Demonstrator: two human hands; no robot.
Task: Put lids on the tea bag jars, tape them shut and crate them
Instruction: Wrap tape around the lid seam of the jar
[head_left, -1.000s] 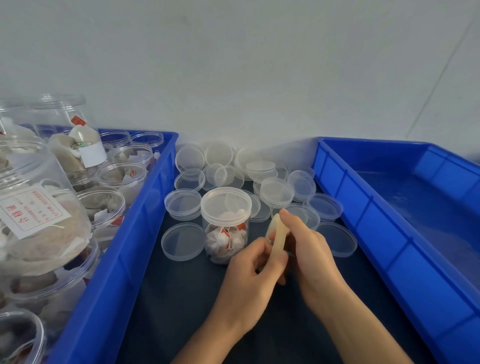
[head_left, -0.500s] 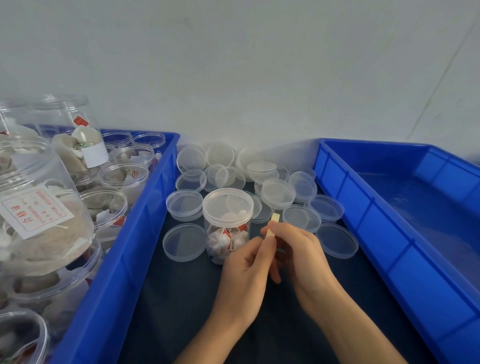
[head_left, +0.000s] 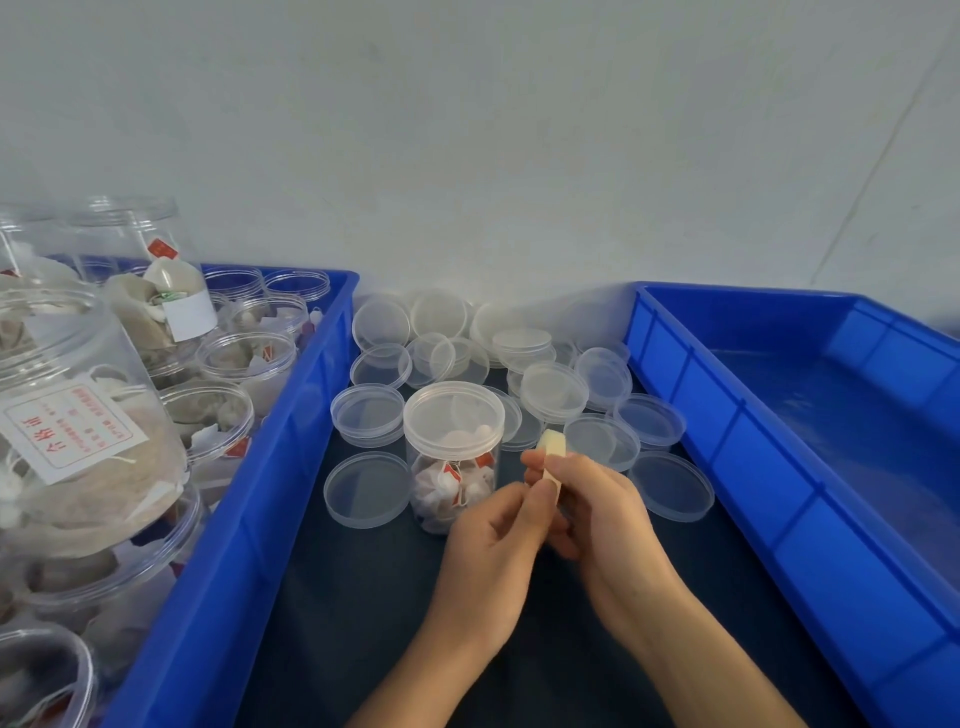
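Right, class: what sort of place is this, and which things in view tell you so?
Probably a small packing bench. A blue plastic crate holds open clear jars of tea bags, loose clear plastic lids lie heaped by the wall, and one lidded clear jar stands before both hands.

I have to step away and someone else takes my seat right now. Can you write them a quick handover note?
Both hands, left hand and right hand, pinch a small cream strip of tape just right of the lidded jar, not yet on it.
Done: lid on that jar, which stands on the dark mat.
Left: tape it and put it in the empty right crate. Open jars wait in the left crate; spare lids lie behind.
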